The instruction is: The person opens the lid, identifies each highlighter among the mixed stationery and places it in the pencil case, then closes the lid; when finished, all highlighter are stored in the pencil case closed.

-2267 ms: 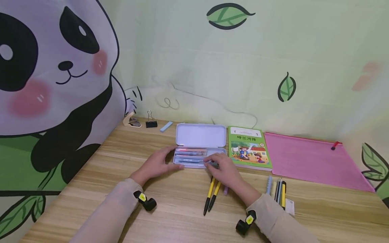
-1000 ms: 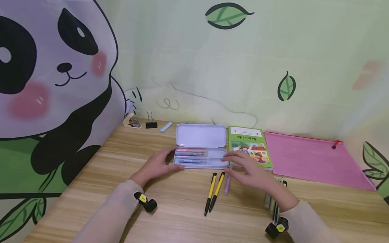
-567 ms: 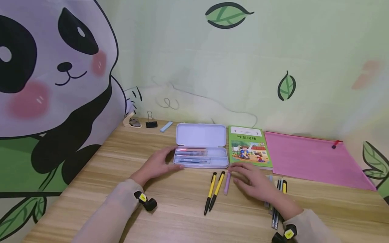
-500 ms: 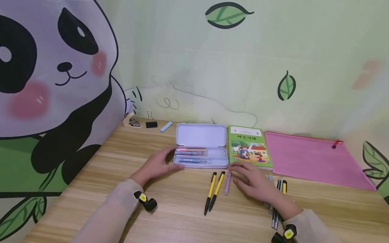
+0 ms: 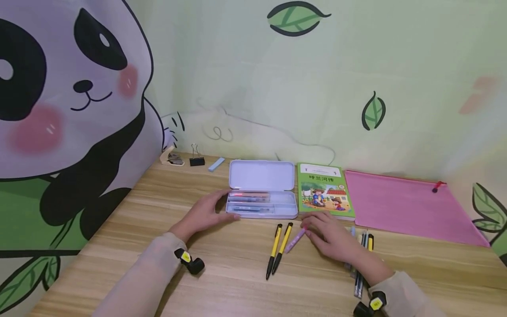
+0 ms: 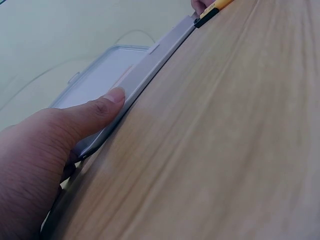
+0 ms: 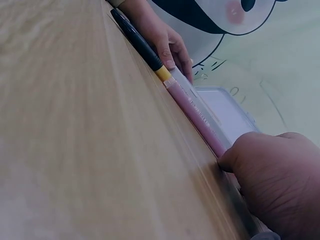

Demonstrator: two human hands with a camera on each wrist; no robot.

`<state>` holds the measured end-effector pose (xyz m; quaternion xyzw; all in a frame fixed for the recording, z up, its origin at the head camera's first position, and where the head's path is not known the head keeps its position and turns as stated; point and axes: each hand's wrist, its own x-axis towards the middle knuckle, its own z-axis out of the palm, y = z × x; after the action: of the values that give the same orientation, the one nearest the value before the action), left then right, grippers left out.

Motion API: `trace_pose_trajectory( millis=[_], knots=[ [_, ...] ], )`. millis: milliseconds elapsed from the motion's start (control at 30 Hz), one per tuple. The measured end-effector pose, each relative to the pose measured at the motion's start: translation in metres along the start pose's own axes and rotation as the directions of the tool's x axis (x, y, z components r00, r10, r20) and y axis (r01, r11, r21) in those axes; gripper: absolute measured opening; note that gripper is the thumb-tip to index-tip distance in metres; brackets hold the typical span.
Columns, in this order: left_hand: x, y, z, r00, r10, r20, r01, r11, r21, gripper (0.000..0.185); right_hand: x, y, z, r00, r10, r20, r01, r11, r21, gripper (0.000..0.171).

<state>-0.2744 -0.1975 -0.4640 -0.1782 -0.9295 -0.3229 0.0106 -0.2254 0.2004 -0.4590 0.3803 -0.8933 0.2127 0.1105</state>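
Now R hand pinches slim lilac pen; L hand grips open pencil case.

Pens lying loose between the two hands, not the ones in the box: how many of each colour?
Yellow-and-black pens: 2
Pink-purple pen, pinched by the right hand: 1
Total: 3
Not counted: pens in the pencil case or by the right wrist.

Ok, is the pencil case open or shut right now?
Open. The pencil case has its lid tipped back toward the wall, and pens lie in its tray. The left hand holds its left end.
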Motion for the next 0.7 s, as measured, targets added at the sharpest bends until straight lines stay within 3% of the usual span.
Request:
trace_pose_trajectory(
  millis=[467,700],
  knots=[
    [-0.0002,-0.0010,0.0018,1.000,-0.002,-0.001,0.002,1.000,-0.007,0.102,-0.0030,0.0062,-0.0062,0.989,-0.132,0.068,0.122,0.984,0.130,0.020],
    [0.0004,-0.0024,0.0017,1.000,0.002,-0.004,-0.002,1.000,-0.006,0.103,-0.0049,0.0080,-0.0082,0.991,-0.103,0.082,0.088,0.981,0.170,0.019]
  ],
)
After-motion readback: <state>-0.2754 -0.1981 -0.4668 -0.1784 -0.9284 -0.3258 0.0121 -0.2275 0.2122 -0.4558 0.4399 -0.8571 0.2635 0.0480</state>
